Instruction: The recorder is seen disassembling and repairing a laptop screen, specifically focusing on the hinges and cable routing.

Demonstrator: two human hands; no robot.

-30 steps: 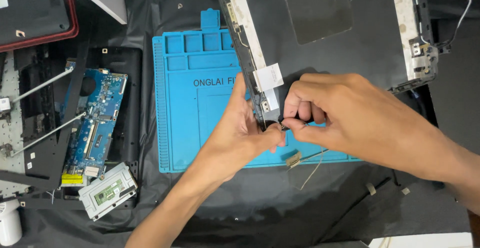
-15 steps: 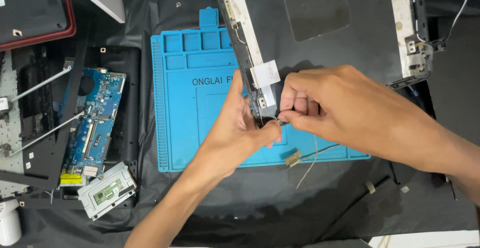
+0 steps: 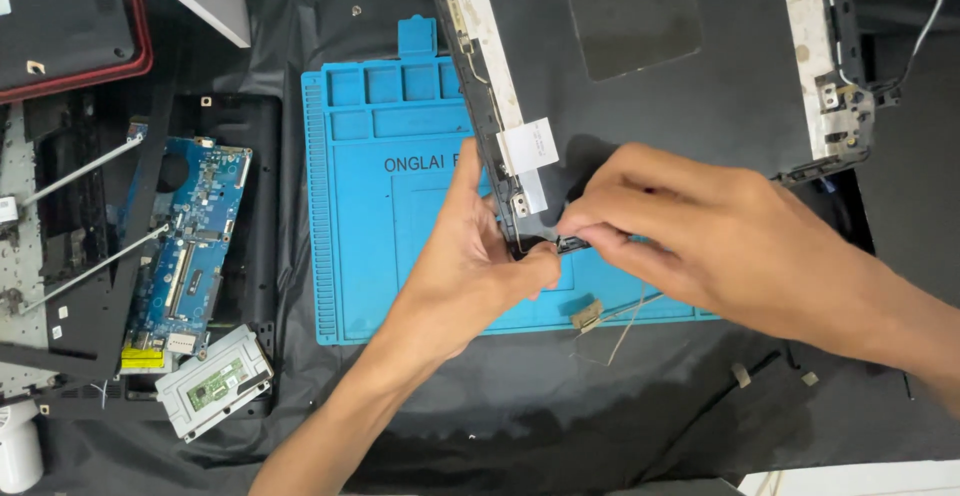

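Black-draped worktop (image 3: pixel 560 436), blue repair mat (image 3: pixel 400 256) on it, left hand (image 3: pixel 480 266) and right hand (image 3: pixel 680 226) meeting over the mat, fingers (image 3: pixel 585 224) of both pinched shut on a small black part (image 3: pixel 572 245), at the lower corner of the dark laptop lid panel (image 3: pixel 680 106) beyond.

Two bare forearms, no sleeves, left hand (image 3: pixel 480 261), right hand (image 3: pixel 690 231), seemingly no rings

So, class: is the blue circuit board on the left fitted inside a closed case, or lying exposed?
Exposed: the blue circuit board lies bare, its components showing, on a black frame.
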